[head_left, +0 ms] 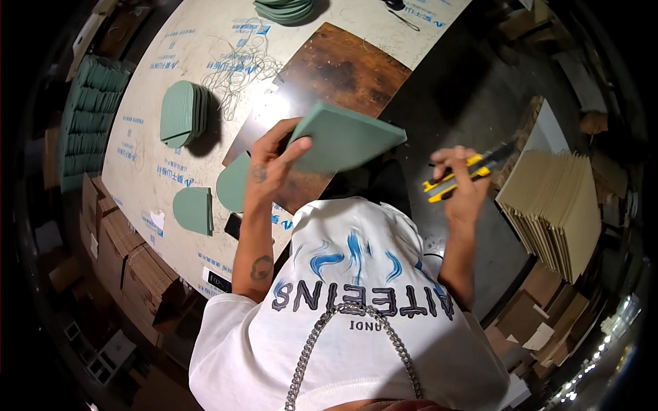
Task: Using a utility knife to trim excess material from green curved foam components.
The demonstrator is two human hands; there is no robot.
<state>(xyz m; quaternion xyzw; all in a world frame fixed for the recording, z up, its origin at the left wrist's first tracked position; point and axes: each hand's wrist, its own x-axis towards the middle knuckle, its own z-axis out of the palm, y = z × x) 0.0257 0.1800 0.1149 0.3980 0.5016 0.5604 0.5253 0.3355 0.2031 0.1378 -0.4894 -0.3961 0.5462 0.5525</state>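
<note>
My left hand (pixel 274 159) grips a flat green panel (pixel 346 140) by its left edge, thumb on top. The panel is tilted and raised above a stained brown board (pixel 346 61) on the table. Off to the right, past the table's edge, my right hand (pixel 462 188) is closed around a yellow and black utility knife (pixel 482 170), apart from the panel. Whether its blade is out cannot be made out. Beside my left forearm lie a rounded green piece (pixel 232 183), partly hidden by the arm, and a small stack of similar pieces (pixel 193 210).
A taller stack of rounded green pieces (pixel 179 113) stands on the table (pixel 147 82), near tangled string (pixel 240 65). Another green stack (pixel 284 9) is at the far edge. Tan sheets (pixel 558 205) stand at right; cardboard (pixel 127 253) and green bundles (pixel 89 123) line the left.
</note>
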